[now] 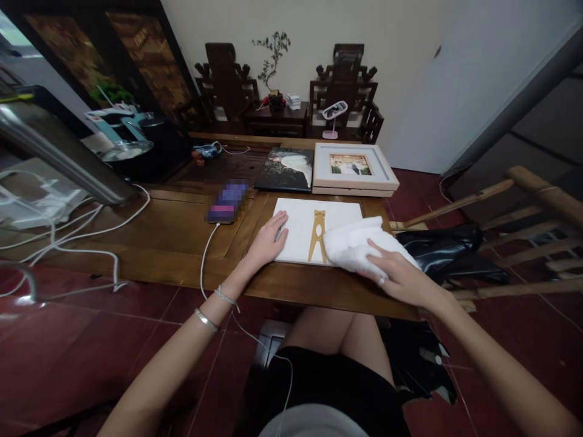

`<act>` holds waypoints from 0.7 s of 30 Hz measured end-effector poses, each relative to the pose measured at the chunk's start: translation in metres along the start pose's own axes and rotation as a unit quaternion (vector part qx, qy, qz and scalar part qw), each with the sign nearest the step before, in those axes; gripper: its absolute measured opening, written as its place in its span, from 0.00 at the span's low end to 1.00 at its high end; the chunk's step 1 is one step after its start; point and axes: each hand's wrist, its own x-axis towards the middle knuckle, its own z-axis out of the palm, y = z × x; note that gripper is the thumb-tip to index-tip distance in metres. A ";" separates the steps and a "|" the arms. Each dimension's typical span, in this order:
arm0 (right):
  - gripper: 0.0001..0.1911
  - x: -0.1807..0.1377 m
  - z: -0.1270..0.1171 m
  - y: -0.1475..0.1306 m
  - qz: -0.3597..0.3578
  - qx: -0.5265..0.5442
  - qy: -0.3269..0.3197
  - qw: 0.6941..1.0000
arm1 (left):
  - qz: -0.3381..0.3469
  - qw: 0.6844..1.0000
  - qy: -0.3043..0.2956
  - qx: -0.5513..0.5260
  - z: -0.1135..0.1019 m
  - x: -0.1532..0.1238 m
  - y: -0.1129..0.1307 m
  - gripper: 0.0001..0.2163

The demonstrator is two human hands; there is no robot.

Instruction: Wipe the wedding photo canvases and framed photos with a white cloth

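Note:
A white board (pixel 296 227) bearing a tan long-legged animal figure (pixel 315 233) lies flat on the wooden table (pixel 182 227) before me. My left hand (pixel 269 238) rests on the board's left edge, fingers stretched out and holding nothing. At the right side, my right hand (pixel 394 270) grips a bunched white towel (pixel 359 243). The towel covers the board's lower right corner and touches the figure's right leg. Some of my right fingers are hidden in the towel's folds.
Behind the board are a dark wedding photo panel (pixel 286 169) and a pale framed photo (pixel 323 164). Left of it lies a phone (pixel 226 202) on a white cable (pixel 203 258). A metal cylinder (pixel 59 145) leans at far left. A bamboo chair (pixel 523 230) stands right, holding a black bag (pixel 441 246).

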 end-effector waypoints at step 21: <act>0.14 0.044 0.003 0.008 0.020 -0.055 0.056 0.997 | 0.004 1.000 -0.003 -0.008 0.000 0.000 0.000 0.20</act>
